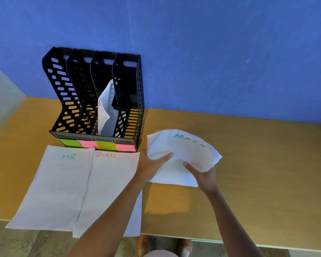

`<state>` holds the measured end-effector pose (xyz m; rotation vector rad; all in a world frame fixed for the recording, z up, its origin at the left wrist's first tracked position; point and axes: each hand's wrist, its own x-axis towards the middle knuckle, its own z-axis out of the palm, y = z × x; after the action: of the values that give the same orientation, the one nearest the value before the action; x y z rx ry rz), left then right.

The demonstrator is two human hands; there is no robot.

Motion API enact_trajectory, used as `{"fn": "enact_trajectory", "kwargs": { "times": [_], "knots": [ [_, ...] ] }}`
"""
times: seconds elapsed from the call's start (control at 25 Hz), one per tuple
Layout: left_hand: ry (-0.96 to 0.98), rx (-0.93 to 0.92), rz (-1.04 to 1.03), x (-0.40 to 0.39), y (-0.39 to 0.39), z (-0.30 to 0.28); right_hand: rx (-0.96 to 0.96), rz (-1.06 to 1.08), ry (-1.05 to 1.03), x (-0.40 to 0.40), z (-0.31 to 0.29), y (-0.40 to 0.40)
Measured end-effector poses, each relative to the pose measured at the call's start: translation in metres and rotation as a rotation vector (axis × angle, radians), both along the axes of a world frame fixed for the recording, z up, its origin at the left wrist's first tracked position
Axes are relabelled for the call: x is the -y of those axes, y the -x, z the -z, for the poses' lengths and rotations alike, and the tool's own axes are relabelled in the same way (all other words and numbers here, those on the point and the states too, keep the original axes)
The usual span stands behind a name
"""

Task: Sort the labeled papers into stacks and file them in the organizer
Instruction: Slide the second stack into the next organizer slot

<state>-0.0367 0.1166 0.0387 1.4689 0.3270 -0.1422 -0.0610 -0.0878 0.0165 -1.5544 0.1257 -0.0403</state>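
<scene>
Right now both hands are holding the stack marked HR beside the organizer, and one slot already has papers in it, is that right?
Not quite. The stack held by the left hand and right hand is marked ADMIN, not HR, as the head view shows. It is beside the organizer, and one slot does already hold papers.

Both forearms bare, no sleeves in view, no watch/rings/bands seen. Left hand (150,165) & right hand (205,175): bare, short nails. At near edge, below the desk: pair of tan-brown leather-look shoes (146,244), rounded toes, left one sharper, right one partly cut off. Between them a bit of pale pinkish cloth (158,254), garment type unclear.
</scene>
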Motion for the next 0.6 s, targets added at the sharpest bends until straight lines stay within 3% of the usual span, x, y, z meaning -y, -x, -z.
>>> {"fn": "enact_trajectory", "kwargs": {
  "times": [0.32, 0.52, 0.6],
  "knots": [
    [-0.138, -0.043, 0.101, -0.009, -0.007, -0.001, -0.075, 0.047, 0.143, -0.003, 0.007, -0.01],
    [-0.299, 0.068, 0.128, -0.021, -0.025, -0.023, -0.018, 0.027, 0.236, -0.014, -0.011, -0.034],
    [-0.338, 0.125, 0.02, -0.03, -0.032, -0.038, -0.027, -0.012, 0.218, -0.023, -0.017, -0.042]
  ]
}}
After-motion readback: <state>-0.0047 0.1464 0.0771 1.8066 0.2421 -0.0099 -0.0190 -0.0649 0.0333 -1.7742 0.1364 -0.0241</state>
